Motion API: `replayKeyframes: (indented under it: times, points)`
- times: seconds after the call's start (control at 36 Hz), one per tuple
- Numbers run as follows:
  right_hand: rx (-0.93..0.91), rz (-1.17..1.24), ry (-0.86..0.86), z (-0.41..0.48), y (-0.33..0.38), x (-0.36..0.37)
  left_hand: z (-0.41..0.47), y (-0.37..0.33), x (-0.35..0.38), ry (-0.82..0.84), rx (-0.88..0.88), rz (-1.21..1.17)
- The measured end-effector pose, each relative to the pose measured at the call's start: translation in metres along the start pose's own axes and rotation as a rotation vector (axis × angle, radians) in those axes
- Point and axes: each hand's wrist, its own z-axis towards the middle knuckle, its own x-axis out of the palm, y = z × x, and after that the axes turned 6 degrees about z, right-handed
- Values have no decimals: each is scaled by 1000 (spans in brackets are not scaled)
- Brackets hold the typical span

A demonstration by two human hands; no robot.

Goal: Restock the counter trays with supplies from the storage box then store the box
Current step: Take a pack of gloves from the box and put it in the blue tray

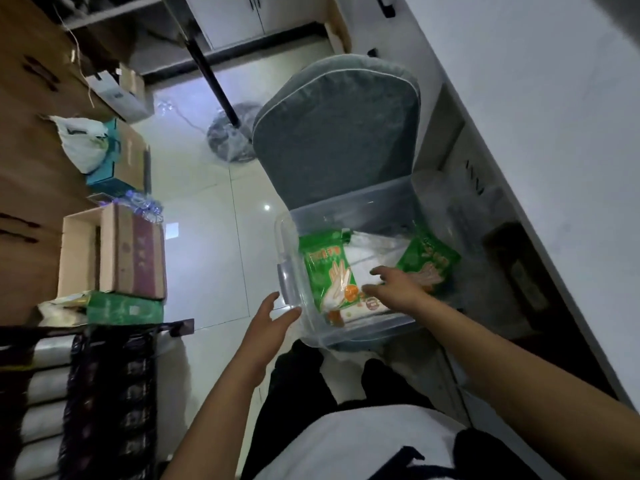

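Observation:
A clear plastic storage box [289, 271] sits on the seat of a grey-green cushioned chair [336, 133]. Inside it lie a green glove packet [327, 268] on the left, another green packet [429, 259] on the right, and white packets [372, 254] between them. My right hand [394, 285] reaches down into the box with fingers spread, over the white packets, holding nothing that I can see. Just outside the box's near left corner is my left hand [268, 320], open, fingertips close to the wall.
A white counter [554, 116] runs along the right, with shelves beneath it. Cardboard boxes [114, 251] and a white plastic bag [81, 142] stand at the left. A black rack [104, 393] is at the lower left. A fan base [230, 131] stands on the tiled floor beyond.

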Motion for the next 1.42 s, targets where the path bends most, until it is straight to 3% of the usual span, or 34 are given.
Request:
replayKeyframes:
  times: [0.31,0.5,0.78,0.94,1.19,1.28,1.42]
  points:
    - [305,209,-70,89,6,28,132,-34,-27,85,-223,-209]
    - [458,164,-91,153,6,46,190,-48,-42,141,-273,-247]
    - [562,220,-17,258,7,85,215,-57,-54,224,-314,-357]
    - [657,104,-66,277,4,99,223,-67,-60,283,-341,-326]
    - [519,155,-92,261,-2,85,227,-70,-66,283,-348,-240]
    - [409,155,-100,243,-8,77,223,-72,-73,193,-293,-198]
    - [317,226,-246,195,2,66,202,-88,-76,-52,-27,-69]
